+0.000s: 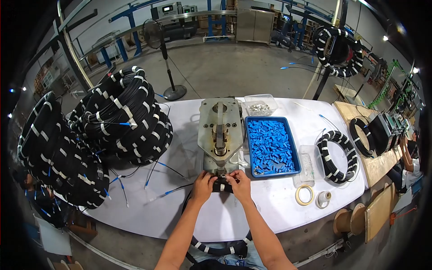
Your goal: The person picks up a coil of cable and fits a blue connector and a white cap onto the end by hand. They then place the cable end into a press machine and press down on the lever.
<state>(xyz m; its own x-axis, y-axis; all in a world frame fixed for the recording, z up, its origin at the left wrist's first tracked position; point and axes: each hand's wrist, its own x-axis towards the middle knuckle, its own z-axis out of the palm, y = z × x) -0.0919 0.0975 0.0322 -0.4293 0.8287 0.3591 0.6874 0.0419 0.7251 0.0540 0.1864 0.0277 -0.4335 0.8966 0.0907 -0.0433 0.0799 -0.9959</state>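
Observation:
A metal press (220, 130) stands on the white table, and both hands are at its lower front end. My left hand (203, 185) has its fingers pinched together at the left of the press's tip. From the right, my right hand (238, 184) pinches at the same spot. What lies between the fingertips is too small to make out. Just beneath the fingers passes a black cable bundle with a white tape band (222, 186). More of the taped black coil (219, 250) hangs at the table's front edge, over the person's lap.
Large stacks of taped black coils (130, 117) fill the left, with blue-tipped ends spread nearby. Right of the press are a blue tray (298, 157) of blue connectors, a clear box (260, 105), a tape roll (304, 195) and another coil (325, 158). A person (409, 155) sits far right.

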